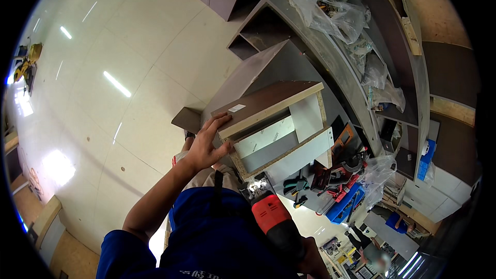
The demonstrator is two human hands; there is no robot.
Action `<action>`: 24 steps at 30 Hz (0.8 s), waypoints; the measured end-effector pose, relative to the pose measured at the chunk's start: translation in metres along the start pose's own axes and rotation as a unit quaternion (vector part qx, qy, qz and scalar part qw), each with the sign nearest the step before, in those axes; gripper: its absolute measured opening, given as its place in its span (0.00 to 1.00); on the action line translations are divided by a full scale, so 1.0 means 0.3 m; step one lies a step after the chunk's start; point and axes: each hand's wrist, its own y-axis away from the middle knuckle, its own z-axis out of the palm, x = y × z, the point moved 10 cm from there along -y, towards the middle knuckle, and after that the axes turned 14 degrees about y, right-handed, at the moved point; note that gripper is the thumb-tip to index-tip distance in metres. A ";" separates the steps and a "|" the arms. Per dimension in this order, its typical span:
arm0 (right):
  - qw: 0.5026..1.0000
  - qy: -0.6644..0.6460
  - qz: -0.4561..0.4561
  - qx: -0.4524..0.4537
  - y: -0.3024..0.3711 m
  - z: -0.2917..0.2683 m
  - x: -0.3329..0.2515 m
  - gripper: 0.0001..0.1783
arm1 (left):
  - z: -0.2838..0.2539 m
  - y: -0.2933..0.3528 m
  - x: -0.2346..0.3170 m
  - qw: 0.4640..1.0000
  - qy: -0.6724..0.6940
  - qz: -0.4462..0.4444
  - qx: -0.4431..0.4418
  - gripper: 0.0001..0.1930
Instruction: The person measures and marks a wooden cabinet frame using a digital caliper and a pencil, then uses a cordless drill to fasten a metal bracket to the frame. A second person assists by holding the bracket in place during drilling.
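Note:
A shallow drawer box with a brown front panel, pale inner faces and raw chipboard edges stands tilted before me. My left hand grips its near left corner, the fingers lying along the brown panel and the thumb over the edge. A red-and-black power tool is held in my right hand, which shows only in part at the lower edge. The tool's shiny metal head is close to the box's lower corner; whether they touch, I cannot tell. The contact point is hidden.
A grey cabinet panel extends behind the box. Clear plastic bags lie on the long board at right. Clamps and a blue tool tray are beside the box. Another person is at lower right. Tiled floor spreads left.

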 end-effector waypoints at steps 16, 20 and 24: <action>0.999 -0.026 -0.019 0.019 0.027 -0.001 0.064 0.29 | 0.002 -0.001 -0.003 1.000 -0.001 0.002 0.003 0.37; 0.999 -0.028 0.011 0.025 0.025 0.001 0.074 0.29 | -0.001 0.000 -0.007 1.000 -0.006 0.007 0.006 0.37; 0.999 -0.007 0.030 0.028 0.020 -0.001 0.058 0.28 | 0.003 -0.002 -0.001 1.000 -0.001 0.001 0.000 0.37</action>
